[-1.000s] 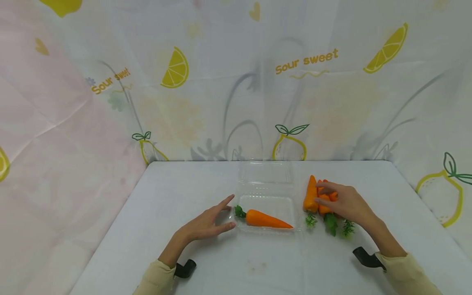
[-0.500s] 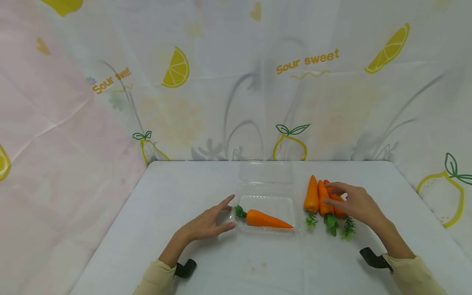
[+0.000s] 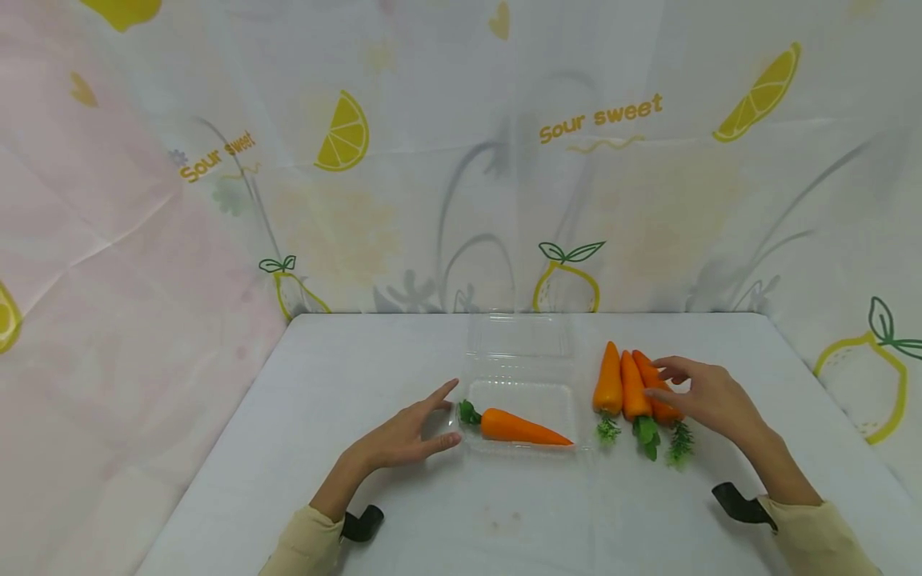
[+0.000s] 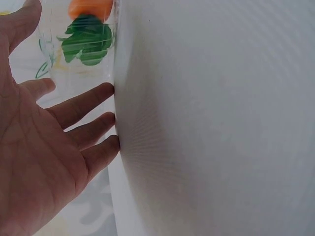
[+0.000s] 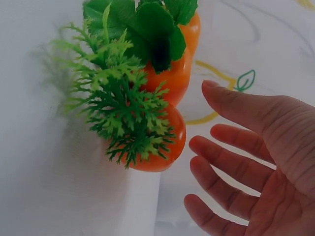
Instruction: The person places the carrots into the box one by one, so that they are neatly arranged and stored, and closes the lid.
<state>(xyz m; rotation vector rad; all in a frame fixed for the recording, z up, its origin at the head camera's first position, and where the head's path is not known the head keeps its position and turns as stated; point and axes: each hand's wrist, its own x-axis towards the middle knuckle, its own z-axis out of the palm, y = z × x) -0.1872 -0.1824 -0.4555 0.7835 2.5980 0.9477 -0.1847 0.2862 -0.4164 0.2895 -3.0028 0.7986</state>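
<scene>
A clear plastic clamshell box [image 3: 536, 395] lies with its lid [image 3: 519, 336] folded back. One orange carrot [image 3: 519, 428] with a green top lies inside it, tip to the right. My left hand [image 3: 399, 438] is at the box's left end, fingers spread; in the left wrist view the carrot's leaves [image 4: 87, 44] show through the clear wall. Three more carrots lie side by side to the right: a left one [image 3: 608, 384], a middle one [image 3: 635, 392] and a right one [image 3: 646, 370]. My right hand [image 3: 709, 400] hovers beside the right carrot, fingers loosely bent, holding nothing.
All of this is on a white table [image 3: 346, 360]. A lemon-patterned cloth [image 3: 432, 200] hangs behind and at the sides. Feathery green tops [image 5: 123, 108] of the carrots point toward the near edge.
My right hand has drawn back to the right, from over the middle and right carrots to the right one's outer side, uncovering them. The left hand and the box have stayed put.
</scene>
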